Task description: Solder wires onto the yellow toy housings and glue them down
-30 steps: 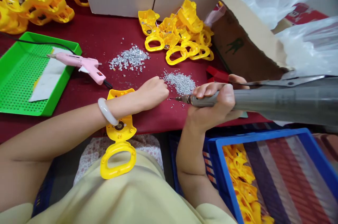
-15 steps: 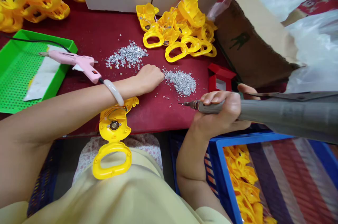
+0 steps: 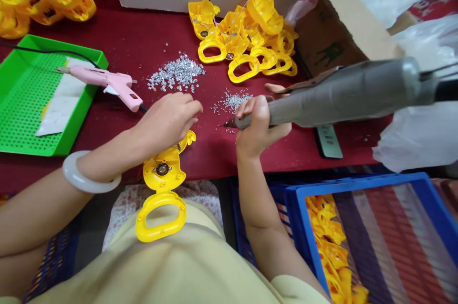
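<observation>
My right hand grips a grey electric screwdriver, its thin bit pointing left, low over the red tabletop. Just beyond the bit lies a pile of small silver screws, partly hidden by that hand. My left hand, palm down with curled fingers, hovers over the upper end of a yellow plastic shell half; whatever its fingertips hold is hidden. This shell has a round dark speaker in it and a loop handle, which hangs past the table edge against my shirt. A second pile of silver metal pieces lies behind my left hand.
A pink glue gun rests across a green tray on the left. More yellow shells are heaped at the back. A cardboard box stands back right; a blue crate holding yellow parts sits below the table edge.
My left hand has drawn back from the screw pile toward the yellow shell. My right hand has moved left with the screwdriver, whose rear end now tilts up.
</observation>
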Motion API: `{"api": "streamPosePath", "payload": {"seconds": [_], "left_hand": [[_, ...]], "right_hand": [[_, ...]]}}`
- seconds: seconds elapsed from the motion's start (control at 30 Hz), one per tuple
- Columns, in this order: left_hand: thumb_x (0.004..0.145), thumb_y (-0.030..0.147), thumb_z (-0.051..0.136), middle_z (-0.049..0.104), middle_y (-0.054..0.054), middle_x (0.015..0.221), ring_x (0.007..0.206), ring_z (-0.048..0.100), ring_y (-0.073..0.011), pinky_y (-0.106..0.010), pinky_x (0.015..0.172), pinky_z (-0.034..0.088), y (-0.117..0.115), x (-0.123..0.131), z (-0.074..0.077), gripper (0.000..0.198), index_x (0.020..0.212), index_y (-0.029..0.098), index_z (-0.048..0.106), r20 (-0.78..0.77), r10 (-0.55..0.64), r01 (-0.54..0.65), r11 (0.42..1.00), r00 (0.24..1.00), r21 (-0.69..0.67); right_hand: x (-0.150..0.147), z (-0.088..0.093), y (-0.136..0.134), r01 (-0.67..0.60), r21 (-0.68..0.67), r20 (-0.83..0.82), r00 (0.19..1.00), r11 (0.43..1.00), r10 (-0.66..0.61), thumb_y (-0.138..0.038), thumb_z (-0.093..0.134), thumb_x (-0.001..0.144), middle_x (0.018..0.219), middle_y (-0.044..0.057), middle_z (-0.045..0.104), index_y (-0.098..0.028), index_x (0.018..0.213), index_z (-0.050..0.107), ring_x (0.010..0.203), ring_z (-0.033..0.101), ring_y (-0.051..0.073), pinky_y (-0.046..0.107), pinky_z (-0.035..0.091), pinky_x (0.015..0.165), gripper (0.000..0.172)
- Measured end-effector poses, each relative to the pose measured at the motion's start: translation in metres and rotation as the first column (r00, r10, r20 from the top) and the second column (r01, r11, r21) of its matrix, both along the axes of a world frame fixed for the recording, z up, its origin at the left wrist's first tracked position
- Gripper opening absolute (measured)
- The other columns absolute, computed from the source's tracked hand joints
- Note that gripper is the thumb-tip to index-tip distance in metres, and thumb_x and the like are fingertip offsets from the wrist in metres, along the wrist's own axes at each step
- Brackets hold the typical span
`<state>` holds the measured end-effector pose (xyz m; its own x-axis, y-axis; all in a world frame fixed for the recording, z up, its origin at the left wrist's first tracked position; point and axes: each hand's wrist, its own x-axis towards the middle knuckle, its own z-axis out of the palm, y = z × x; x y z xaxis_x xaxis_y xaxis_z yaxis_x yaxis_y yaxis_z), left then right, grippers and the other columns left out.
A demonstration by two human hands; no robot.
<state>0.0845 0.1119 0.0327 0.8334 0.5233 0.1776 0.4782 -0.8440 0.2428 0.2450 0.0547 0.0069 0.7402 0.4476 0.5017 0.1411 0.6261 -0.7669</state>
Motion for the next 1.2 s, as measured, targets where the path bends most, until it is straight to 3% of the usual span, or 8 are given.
{"api": "streamPosePath", "payload": {"seconds": [0.13, 0.27, 0.33, 0.43, 0.53, 0.67, 0.9, 1.2], "left_hand": [[0.091, 0.019, 0.047, 0.067, -0.009, 0.093, 0.088, 0.062, -0.0217, -0.035, 0.081, 0.049, -0.015, -0.031, -0.002, 0.02, 0.099, 0.013, 0.064, 0.176, 0.047, -0.039, 0.998, 0.983, -0.047], [0.093, 0.02, 0.049, 0.068, -0.008, 0.096, 0.088, 0.064, -0.0192, -0.031, 0.081, 0.049, -0.032, -0.049, -0.004, 0.018, 0.1, 0.013, 0.064, 0.355, 0.12, -0.067, 0.985, 0.927, -0.157], [0.093, 0.02, 0.052, 0.069, -0.007, 0.097, 0.087, 0.065, -0.017, -0.028, 0.079, 0.049, -0.043, -0.052, -0.006, 0.016, 0.102, 0.012, 0.064, 0.424, 0.152, -0.048, 0.968, 0.893, -0.245], [0.089, 0.016, 0.06, 0.07, -0.006, 0.1, 0.088, 0.066, -0.0157, -0.027, 0.081, 0.051, -0.06, -0.052, -0.012, 0.017, 0.105, 0.012, 0.064, 0.488, 0.185, -0.011, 0.941, 0.853, -0.338], [0.085, 0.015, 0.067, 0.07, -0.007, 0.103, 0.09, 0.066, -0.0154, -0.027, 0.082, 0.052, -0.073, -0.054, -0.02, 0.026, 0.11, 0.011, 0.063, 0.523, 0.211, 0.017, 0.918, 0.826, -0.397], [0.085, 0.018, 0.067, 0.071, -0.007, 0.101, 0.097, 0.065, -0.0181, -0.032, 0.088, 0.051, -0.08, -0.061, -0.026, 0.02, 0.105, 0.014, 0.066, 0.611, 0.236, 0.038, 0.915, 0.756, -0.401], [0.086, 0.02, 0.066, 0.068, -0.002, 0.082, 0.085, 0.06, -0.0153, -0.032, 0.083, 0.049, -0.082, -0.067, -0.026, 0.007, 0.08, 0.018, 0.069, 0.689, 0.295, 0.028, 0.909, 0.661, -0.416], [0.089, 0.019, 0.063, 0.07, -0.002, 0.086, 0.085, 0.062, -0.0151, -0.035, 0.084, 0.047, -0.088, -0.067, -0.029, 0.01, 0.081, 0.019, 0.068, 0.686, 0.328, -0.021, 0.909, 0.649, -0.416]], "right_hand": [[-0.001, -0.002, 0.009, 0.006, -0.062, 0.051, 0.999, 0.998, -0.003, -0.029, 0.064, 0.079, 0.053, -0.009, 0.049, -0.023, 0.091, 0.058, 0.041, 0.048, 0.01, 0.026, 0.041, 0.043, 0.015], [-0.009, 0.019, 0.001, 0.016, 0.023, -0.021, 1.0, 1.0, -0.016, -0.025, 0.06, 0.073, 0.048, -0.011, 0.044, -0.023, 0.086, 0.057, 0.037, 0.043, 0.009, 0.024, 0.035, 0.038, 0.013], [-0.018, 0.036, -0.011, -0.046, 0.071, -0.058, 0.997, 0.996, 0.05, -0.024, 0.056, 0.072, 0.046, -0.011, 0.042, -0.022, 0.084, 0.057, 0.035, 0.039, 0.007, 0.022, 0.032, 0.036, 0.013], [-0.031, 0.058, -0.032, -0.263, 0.079, -0.071, 0.961, 0.961, 0.269, -0.028, 0.058, 0.072, 0.047, -0.011, 0.044, -0.021, 0.084, 0.061, 0.035, 0.037, 0.006, 0.02, 0.032, 0.035, 0.015], [-0.041, 0.069, -0.048, -0.401, 0.089, -0.078, 0.91, 0.912, 0.408, -0.032, 0.063, 0.068, 0.047, -0.012, 0.04, -0.021, 0.084, 0.066, 0.033, 0.033, 0.005, 0.021, 0.03, 0.033, 0.02], [-0.05, 0.071, -0.055, -0.438, 0.042, -0.103, 0.892, 0.898, 0.44, -0.036, 0.068, 0.068, 0.048, -0.013, 0.033, -0.022, 0.086, 0.069, 0.033, 0.028, 0.004, 0.022, 0.028, 0.033, 0.022], [-0.062, 0.077, -0.056, -0.449, 0.0, -0.13, 0.886, 0.893, 0.446, -0.037, 0.075, 0.064, 0.046, -0.013, 0.034, -0.025, 0.082, 0.07, 0.033, 0.027, 0.003, 0.022, 0.025, 0.031, 0.023], [-0.059, 0.072, -0.055, -0.512, 0.007, -0.082, 0.856, 0.859, 0.511, -0.035, 0.075, 0.062, 0.044, -0.013, 0.035, -0.024, 0.083, 0.072, 0.03, 0.025, 0.003, 0.023, 0.027, 0.029, 0.023]]}}
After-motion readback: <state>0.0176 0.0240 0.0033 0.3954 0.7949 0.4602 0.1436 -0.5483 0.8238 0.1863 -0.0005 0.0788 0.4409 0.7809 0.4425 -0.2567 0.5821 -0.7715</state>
